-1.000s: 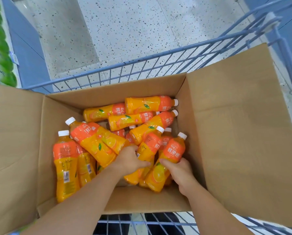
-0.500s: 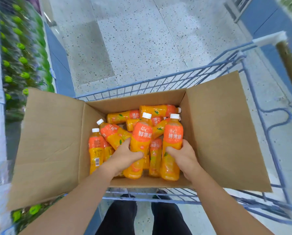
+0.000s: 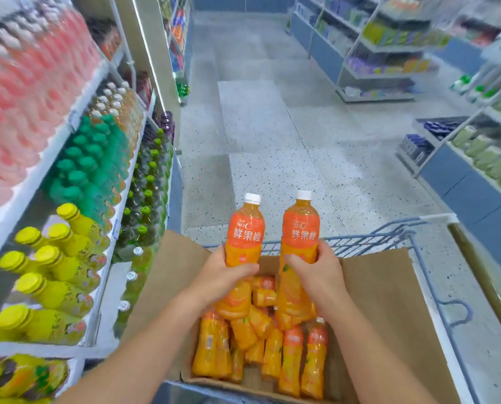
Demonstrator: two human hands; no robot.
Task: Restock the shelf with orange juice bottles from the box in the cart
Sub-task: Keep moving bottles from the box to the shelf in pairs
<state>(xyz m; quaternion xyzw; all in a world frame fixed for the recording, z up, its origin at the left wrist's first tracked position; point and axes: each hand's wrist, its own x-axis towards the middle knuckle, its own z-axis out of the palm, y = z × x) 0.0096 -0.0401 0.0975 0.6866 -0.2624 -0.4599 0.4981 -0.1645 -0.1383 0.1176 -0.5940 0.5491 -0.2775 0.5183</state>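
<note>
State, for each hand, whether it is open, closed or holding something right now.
Left hand: grips an upright orange juice bottle.
Right hand: grips a second orange juice bottle, also upright.

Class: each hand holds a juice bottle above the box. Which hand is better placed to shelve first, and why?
Probably the left hand: its bottle is upright and nearer the drinks shelf on the left; the right hand would cross over it.
</note>
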